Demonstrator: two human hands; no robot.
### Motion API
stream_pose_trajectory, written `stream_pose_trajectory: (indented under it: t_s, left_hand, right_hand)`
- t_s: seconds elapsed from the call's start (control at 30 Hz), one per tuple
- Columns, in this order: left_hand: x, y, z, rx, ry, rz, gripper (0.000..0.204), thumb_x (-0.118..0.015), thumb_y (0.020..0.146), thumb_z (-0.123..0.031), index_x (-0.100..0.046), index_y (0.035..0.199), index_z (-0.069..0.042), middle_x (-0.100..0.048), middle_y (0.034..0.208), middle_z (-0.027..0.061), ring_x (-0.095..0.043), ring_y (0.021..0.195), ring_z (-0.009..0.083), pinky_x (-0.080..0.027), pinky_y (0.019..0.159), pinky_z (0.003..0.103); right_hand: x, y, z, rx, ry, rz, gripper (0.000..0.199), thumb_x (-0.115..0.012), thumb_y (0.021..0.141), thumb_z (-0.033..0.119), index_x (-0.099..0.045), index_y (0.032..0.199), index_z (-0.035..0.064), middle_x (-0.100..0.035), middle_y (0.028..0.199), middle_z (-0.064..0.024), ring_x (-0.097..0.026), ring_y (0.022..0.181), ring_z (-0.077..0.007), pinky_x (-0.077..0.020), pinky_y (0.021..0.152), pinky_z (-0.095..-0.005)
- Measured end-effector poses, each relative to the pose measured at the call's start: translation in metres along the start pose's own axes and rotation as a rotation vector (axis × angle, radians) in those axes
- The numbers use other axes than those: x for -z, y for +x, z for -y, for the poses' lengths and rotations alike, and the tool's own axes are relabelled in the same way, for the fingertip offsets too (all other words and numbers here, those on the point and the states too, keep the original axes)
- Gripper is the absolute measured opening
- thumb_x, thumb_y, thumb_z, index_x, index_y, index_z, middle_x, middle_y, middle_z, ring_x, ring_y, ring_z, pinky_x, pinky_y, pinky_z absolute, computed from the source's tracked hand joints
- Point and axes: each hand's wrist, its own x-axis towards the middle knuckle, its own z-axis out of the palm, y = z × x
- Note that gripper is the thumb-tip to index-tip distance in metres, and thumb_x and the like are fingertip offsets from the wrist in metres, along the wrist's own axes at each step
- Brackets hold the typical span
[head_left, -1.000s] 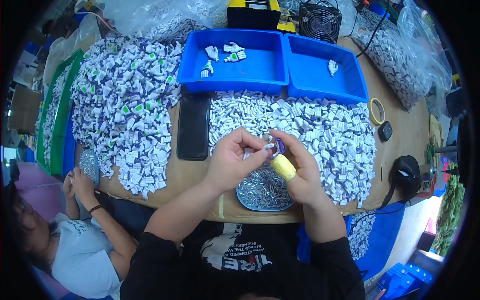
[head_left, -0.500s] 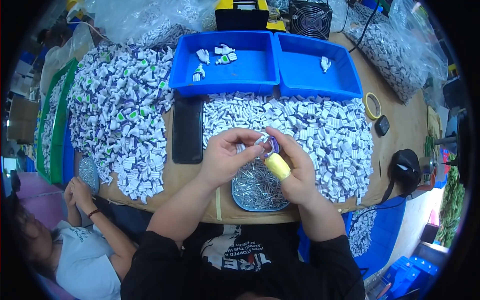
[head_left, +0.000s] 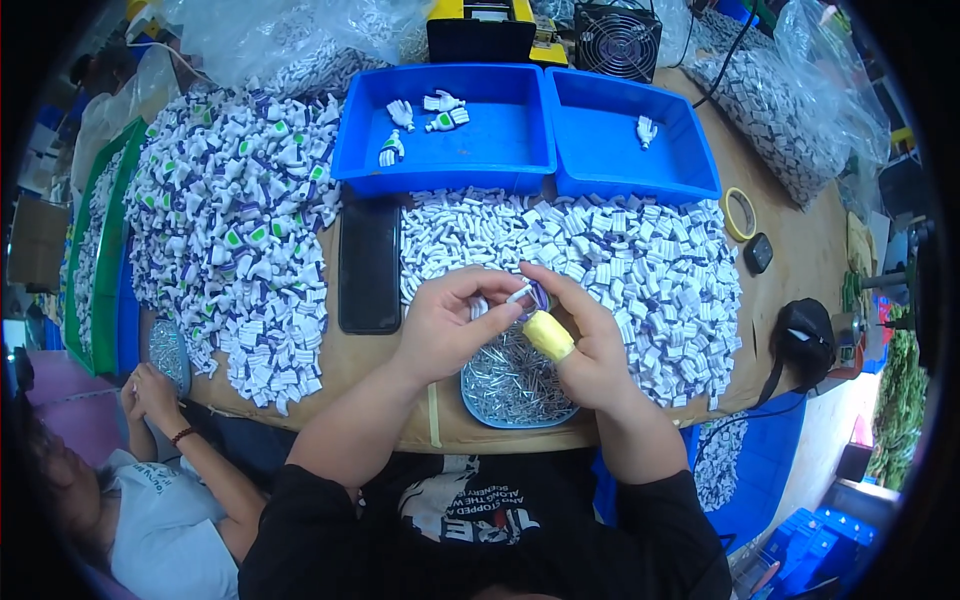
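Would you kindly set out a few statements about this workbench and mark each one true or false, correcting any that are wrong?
1. The person's left hand and right hand meet at a small white-and-purple piece. True.
2. The yellow wrap is on the left hand. False: it is on the right hand.
3. The black phone lies between the left heap and the right heap of small parts. True.
4. The right blue tray holds more pieces than the left blue tray. False: the right one holds one, the left one four.
5. The roll of yellow tape lies inside a blue tray. False: it lies on the table, beside the right heap.
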Motion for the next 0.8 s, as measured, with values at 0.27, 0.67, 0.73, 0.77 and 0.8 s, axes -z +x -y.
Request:
stream_pose_trajectory:
  t_s: [0.27,0.67,0.73,0.77,0.8]
  left_hand:
    - [-0.004,-0.001,-0.012,-0.253,0.553,-0.031,0.024,-0.068,0.078,-0.003,-0.066,0.101,-0.003,-0.061,0.073,0.0087,-0.059,0.061,0.0148,-0.045,0.055,0.027]
    - [0.014,-0.001,-0.003,-0.032,0.233,-0.044,0.028,-0.049,0.083,0.008,-0.059,0.109,0.001,-0.059,0.106,0.0122,-0.059,0.095,0.0168,-0.048,0.079,0.028]
    - [0.011,0.007,-0.004,-0.045,-0.082,-0.169,0.028,-0.048,0.088,0.005,-0.052,0.115,0.002,-0.058,0.114,0.016,-0.058,0.107,0.023,-0.047,0.09,0.031]
    - [0.01,0.009,-0.004,-0.062,-0.16,-0.169,0.033,-0.053,0.089,0.003,-0.046,0.121,0.004,-0.057,0.117,0.0197,-0.056,0.113,0.0282,-0.047,0.096,0.035]
    - [0.008,0.009,-0.005,-0.061,-0.159,-0.171,0.033,-0.053,0.089,0.003,-0.046,0.121,0.004,-0.057,0.117,0.0197,-0.056,0.113,0.0282,-0.047,0.096,0.035]
  right_hand:
    - [-0.007,-0.001,-0.005,-0.029,0.366,-0.017,0.046,-0.053,0.084,-0.003,-0.039,0.127,0.0016,-0.051,0.113,-0.0093,-0.051,0.103,-0.0145,-0.0422,0.086,-0.0265]
    - [-0.004,0.0,-0.005,-0.017,0.372,-0.018,0.036,-0.054,0.088,-0.001,-0.044,0.122,0.0042,-0.052,0.107,-0.0063,-0.052,0.093,-0.0114,-0.0447,0.078,-0.0244]
    - [-0.004,-0.001,-0.007,-0.015,0.329,-0.018,0.036,-0.054,0.088,-0.001,-0.044,0.122,0.0042,-0.051,0.108,-0.0063,-0.052,0.093,-0.0114,-0.045,0.079,-0.0251]
    - [-0.004,-0.002,-0.007,-0.014,0.285,-0.018,0.035,-0.054,0.088,0.0,-0.044,0.121,0.0043,-0.051,0.108,-0.0064,-0.052,0.094,-0.0113,-0.0454,0.08,-0.0257]
    - [-0.003,-0.003,-0.008,-0.014,0.287,-0.016,0.035,-0.054,0.088,0.0,-0.044,0.121,0.0043,-0.051,0.108,-0.0064,-0.052,0.094,-0.0113,-0.0454,0.08,-0.0257]
